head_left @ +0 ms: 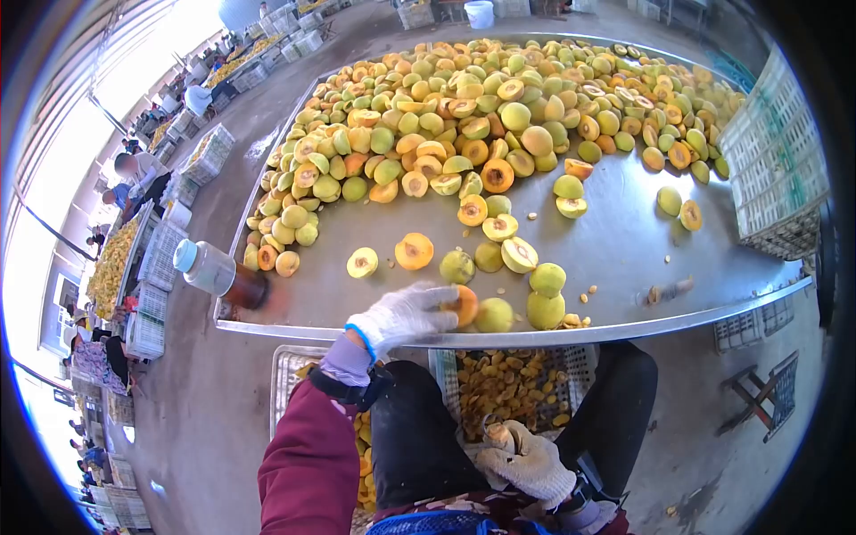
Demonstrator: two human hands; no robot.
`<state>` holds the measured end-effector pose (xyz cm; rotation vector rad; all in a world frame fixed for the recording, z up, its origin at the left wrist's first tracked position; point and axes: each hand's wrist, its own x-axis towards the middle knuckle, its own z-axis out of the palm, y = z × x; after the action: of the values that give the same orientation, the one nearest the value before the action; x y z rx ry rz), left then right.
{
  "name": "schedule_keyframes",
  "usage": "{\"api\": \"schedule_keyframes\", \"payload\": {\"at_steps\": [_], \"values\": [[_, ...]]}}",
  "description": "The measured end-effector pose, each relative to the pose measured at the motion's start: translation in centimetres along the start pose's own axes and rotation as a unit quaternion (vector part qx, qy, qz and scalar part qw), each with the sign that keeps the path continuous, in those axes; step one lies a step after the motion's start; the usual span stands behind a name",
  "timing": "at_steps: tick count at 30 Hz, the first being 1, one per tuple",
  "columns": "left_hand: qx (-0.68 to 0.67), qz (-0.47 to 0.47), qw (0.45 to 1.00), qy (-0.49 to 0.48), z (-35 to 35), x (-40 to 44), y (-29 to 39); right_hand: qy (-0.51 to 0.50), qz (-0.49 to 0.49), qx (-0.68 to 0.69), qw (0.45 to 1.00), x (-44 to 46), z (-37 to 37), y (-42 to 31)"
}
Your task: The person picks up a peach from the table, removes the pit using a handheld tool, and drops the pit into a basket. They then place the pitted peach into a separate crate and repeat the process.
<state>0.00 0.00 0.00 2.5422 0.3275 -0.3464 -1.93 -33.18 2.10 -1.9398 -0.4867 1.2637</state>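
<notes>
While clasping loop-tipped tool (498, 436) in coarse-knit right fingers (504, 465), touches round orange fruit (466, 306) on metal desk (615, 214) with tips of thin-gloved left fingers (433, 297), unclear whether gripping.

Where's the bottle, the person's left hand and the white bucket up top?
Bottle (217, 271), head view: on its body.
Left hand (401, 316), head view: on its back.
White bucket (480, 15), head view: on its side.
</notes>
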Motion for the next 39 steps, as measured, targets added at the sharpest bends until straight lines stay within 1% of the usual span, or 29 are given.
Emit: {"api": "schedule_keyframes", "payload": {"at_steps": [1,2,3,4,5,6,7,8,9,10,11,13,14,15,16,17,18,19,21,23,25,26,27,29,33,34,35,37,39], "values": [[0.251,0.025,0.967,0.025,0.1,1.1,-1.6,0.014,-0.009,0.003,1.000,0.1,0.0,0.4],[0.486,0.047,0.871,0.049,-0.3,1.6,-2.7,0.028,-0.017,0.009,0.999,0.1,0.0,0.7],[0.351,0.004,0.912,0.212,-2.9,0.3,-3.8,0.015,-0.021,0.032,0.999,0.3,1.1,0.0],[0.167,-0.033,0.907,0.385,-3.4,0.5,-4.0,0.019,-0.024,0.031,0.999,0.0,0.3,0.2],[0.318,-0.047,0.814,0.484,-3.1,0.9,-6.1,0.019,-0.028,0.037,0.999,-0.2,0.1,0.2],[0.243,-0.160,0.878,0.381,-3.1,1.0,-7.8,0.022,-0.029,0.038,0.999,-0.2,0.0,0.3],[0.161,-0.269,0.912,0.263,-3.2,0.7,-8.0,0.022,-0.030,0.052,0.998,-0.2,-0.1,0.3],[0.162,-0.270,0.912,0.263,-3.0,0.4,-8.1,0.020,-0.033,0.066,0.997,-0.2,-0.1,0.4],[0.022,-0.307,0.922,0.236,-3.3,-0.3,-7.2,0.019,-0.033,0.068,0.997,-0.3,0.0,0.4],[-0.116,-0.336,0.912,0.205,-3.5,-0.7,-6.6,0.022,-0.046,0.065,0.997,-0.3,0.1,0.4],[-0.114,-0.336,0.912,0.204,-2.9,-0.8,-7.8,0.024,-0.058,0.062,0.996,-0.3,0.2,0.4],[0.038,-0.192,0.938,0.286,-1.7,-0.8,-10.2,0.002,-0.045,0.059,0.997,-0.4,0.1,-0.1],[0.038,-0.190,0.939,0.283,-1.4,-0.8,-10.6,-0.021,-0.032,0.055,0.998,-0.5,0.2,-0.2],[-0.079,-0.202,0.934,0.284,-1.5,-0.9,-10.0,-0.017,-0.029,0.056,0.998,-0.7,0.3,-0.1],[-0.195,-0.211,0.916,0.281,-1.7,-0.9,-8.9,-0.001,-0.055,0.049,0.997,-0.8,0.4,0.1],[-0.196,-0.206,0.918,0.274,-1.5,-1.4,-7.6,0.016,-0.079,0.044,0.996,-0.9,0.6,0.3],[-0.284,-0.156,0.900,0.291,-1.0,-2.6,-5.3,0.034,-0.097,0.033,0.994,-0.9,0.8,0.7],[-0.370,-0.105,0.872,0.303,-0.5,-4.0,-2.7,0.039,-0.090,0.037,0.994,-1.1,0.8,0.7],[-0.496,-0.051,0.825,0.266,1.1,-6.8,3.8,0.031,-0.096,0.055,0.993,-1.2,0.7,0.3],[-0.553,-0.072,0.814,0.162,2.5,-9.1,7.2,0.041,-0.104,0.065,0.992,-1.6,0.8,0.1],[-0.616,-0.092,0.775,0.108,4.5,-10.1,9.1,0.043,-0.091,0.041,0.994,-2.2,0.6,-0.8],[-0.639,-0.052,0.757,0.127,5.8,-10.4,10.4,0.053,-0.098,0.037,0.993,-2.3,0.7,-0.6],[-0.683,-0.015,0.724,0.094,6.5,-10.5,10.9,0.054,-0.093,0.039,0.993,-2.4,0.8,-0.6],[-0.711,-0.018,0.700,0.067,7.0,-11.3,12.8,0.102,-0.127,0.013,0.986,-2.6,0.7,-0.7],[-0.712,-0.006,0.700,0.044,9.2,-12.0,13.1,0.166,-0.138,-0.013,0.976,-2.7,0.8,-0.3],[-0.682,-0.003,0.729,0.049,9.2,-12.3,13.6,0.169,-0.138,-0.025,0.976,-2.7,0.6,-0.3],[-0.683,-0.007,0.729,0.046,9.5,-12.6,13.9,0.168,-0.134,-0.022,0.976,-2.9,0.8,0.0],[-0.642,-0.027,0.762,0.087,9.8,-12.7,14.3,0.177,-0.142,-0.039,0.973,-2.7,1.0,0.3],[-0.639,-0.021,0.761,0.110,9.9,-12.8,15.4,0.170,-0.128,-0.050,0.976,-2.8,1.0,0.3]]}}
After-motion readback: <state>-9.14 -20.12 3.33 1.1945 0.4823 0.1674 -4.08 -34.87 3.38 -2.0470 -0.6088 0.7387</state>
